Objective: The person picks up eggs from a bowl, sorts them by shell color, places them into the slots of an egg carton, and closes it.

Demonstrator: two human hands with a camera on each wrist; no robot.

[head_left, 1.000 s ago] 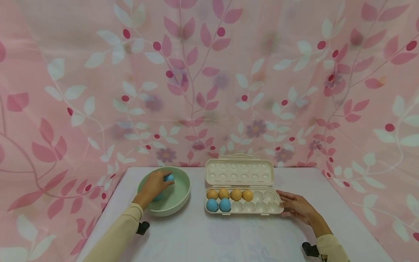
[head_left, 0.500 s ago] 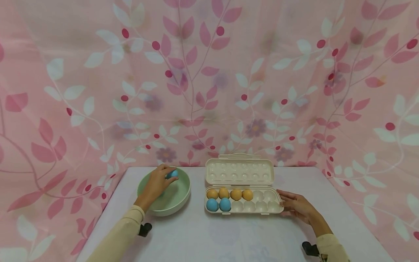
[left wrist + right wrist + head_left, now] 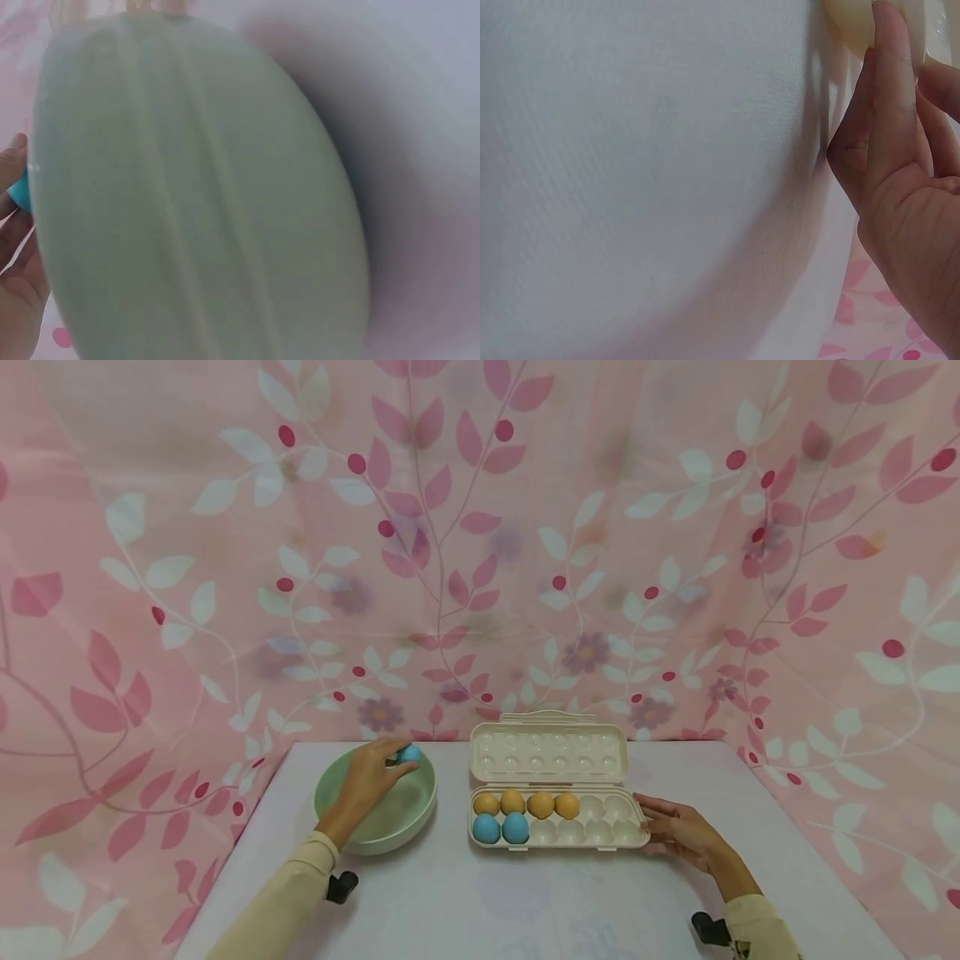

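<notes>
My left hand (image 3: 369, 781) holds a blue egg (image 3: 409, 754) between thumb and fingers, over the far right part of a light green bowl (image 3: 382, 843). In the left wrist view, the bowl's outer wall (image 3: 202, 187) fills most of the picture, with the hand (image 3: 19, 300) and blue egg (image 3: 21, 191) at the left edge. My right hand (image 3: 686, 835) grips the right end of an open cream egg carton (image 3: 622, 837). Up close, the right hand's (image 3: 911, 172) thumb and fingers meet the carton's edge (image 3: 855, 26).
Several yellow eggs (image 3: 541, 805) fill part of the carton's back row, and two blue eggs (image 3: 501, 828) sit at the front left. The carton's lid (image 3: 549, 756) stands raised behind. A white cloth covers the table (image 3: 465, 902), backed by a pink floral curtain (image 3: 480, 568).
My left hand has lifted the blue egg from inside the bowl and moved it rightward, toward the rim. The right hand and the carton have stayed in place.
</notes>
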